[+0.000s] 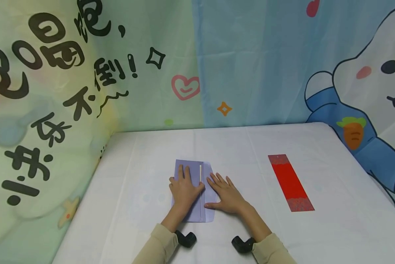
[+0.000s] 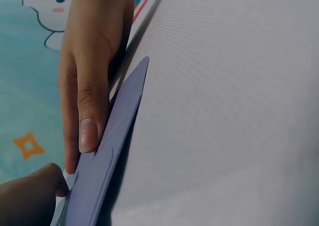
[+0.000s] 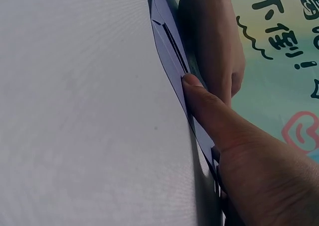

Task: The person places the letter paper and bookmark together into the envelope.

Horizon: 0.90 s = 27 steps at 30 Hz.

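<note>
A purple paper envelope (image 1: pixel 194 212) lies on the white table with a flap (image 1: pixel 209 216) along its right side. Near the flap's fold runs a narrow pale strip (image 1: pixel 200 172). My left hand (image 1: pixel 185 190) rests on the envelope's body, fingers pointing away and thumb stretched toward the fold. On the flap side, my right hand (image 1: pixel 228 196) lies with fingers spread, its fingertips at the flap's edge. The right wrist view shows the right thumb (image 3: pixel 199 89) touching the purple paper (image 3: pixel 169 52) by a dark slit. Neither hand curls round anything.
To the right on the white tablecloth (image 1: pixel 250 146) lies a long red paper strip (image 1: pixel 291 181) with patterned ends. A printed curtain (image 1: pixel 250 66) hangs behind the table and along its left side. Black wrist mounts (image 1: pixel 186 239) sit below both hands.
</note>
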Tool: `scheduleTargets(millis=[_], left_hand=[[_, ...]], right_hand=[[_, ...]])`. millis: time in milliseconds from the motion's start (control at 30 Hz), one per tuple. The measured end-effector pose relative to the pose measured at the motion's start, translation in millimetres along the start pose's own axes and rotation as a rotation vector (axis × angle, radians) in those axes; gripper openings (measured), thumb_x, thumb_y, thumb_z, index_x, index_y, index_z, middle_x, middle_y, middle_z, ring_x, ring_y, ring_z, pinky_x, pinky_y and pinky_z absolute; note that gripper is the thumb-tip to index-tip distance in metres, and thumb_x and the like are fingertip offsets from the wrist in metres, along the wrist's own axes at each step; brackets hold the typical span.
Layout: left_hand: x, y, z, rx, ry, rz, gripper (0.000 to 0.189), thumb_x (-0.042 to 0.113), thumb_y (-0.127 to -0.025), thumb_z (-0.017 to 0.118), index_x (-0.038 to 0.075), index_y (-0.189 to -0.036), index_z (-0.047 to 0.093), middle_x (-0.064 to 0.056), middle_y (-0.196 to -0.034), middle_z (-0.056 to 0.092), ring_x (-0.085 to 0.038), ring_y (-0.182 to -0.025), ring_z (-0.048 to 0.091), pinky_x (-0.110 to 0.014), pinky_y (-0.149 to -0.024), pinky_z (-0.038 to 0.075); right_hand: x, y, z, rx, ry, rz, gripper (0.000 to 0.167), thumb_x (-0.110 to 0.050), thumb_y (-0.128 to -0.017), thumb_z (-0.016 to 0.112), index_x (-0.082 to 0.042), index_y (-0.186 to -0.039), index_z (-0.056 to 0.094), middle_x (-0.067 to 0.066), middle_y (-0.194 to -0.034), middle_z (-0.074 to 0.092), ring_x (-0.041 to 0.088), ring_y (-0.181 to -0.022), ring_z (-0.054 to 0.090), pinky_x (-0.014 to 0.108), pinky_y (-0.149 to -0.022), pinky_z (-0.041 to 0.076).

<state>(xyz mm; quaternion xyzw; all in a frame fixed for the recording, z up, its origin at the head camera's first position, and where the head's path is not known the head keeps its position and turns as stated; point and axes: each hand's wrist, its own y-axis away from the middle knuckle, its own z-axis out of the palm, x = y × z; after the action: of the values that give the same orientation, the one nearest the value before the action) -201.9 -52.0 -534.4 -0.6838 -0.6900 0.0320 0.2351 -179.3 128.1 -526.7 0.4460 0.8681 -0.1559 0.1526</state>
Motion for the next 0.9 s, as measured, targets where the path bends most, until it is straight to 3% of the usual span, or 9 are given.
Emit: scheduleTargets(millis=[567, 900], left_hand=[[3.4, -2.7, 0.4, 0.029, -0.069, -0.030, 0.076, 0.055, -0.069, 0.064, 0.007, -0.128, 0.052, -0.014, -0.137, 0.043, -0.046, -0.088, 0.050, -0.050, -0.066, 0.042], [4.6, -1.7, 2.5, 0.122, -0.102, 0.040, 0.069, 0.049, -0.067, 0.067, 0.007, -0.121, 0.056, -0.020, -0.126, 0.050, -0.044, -0.091, 0.051, -0.049, -0.064, 0.043]], right_hand=[[0.6, -0.2, 0.2, 0.000, 0.000, -0.004, 0.091, -0.059, -0.076, 0.061, -0.004, -0.143, 0.032, 0.015, -0.149, 0.023, 0.033, -0.138, 0.014, 0.054, -0.106, 0.008], [-0.5, -0.4, -0.4, -0.023, -0.001, 0.017, 0.092, -0.060, -0.075, 0.060, -0.006, -0.144, 0.030, 0.012, -0.150, 0.022, 0.031, -0.138, 0.012, 0.053, -0.107, 0.007]])
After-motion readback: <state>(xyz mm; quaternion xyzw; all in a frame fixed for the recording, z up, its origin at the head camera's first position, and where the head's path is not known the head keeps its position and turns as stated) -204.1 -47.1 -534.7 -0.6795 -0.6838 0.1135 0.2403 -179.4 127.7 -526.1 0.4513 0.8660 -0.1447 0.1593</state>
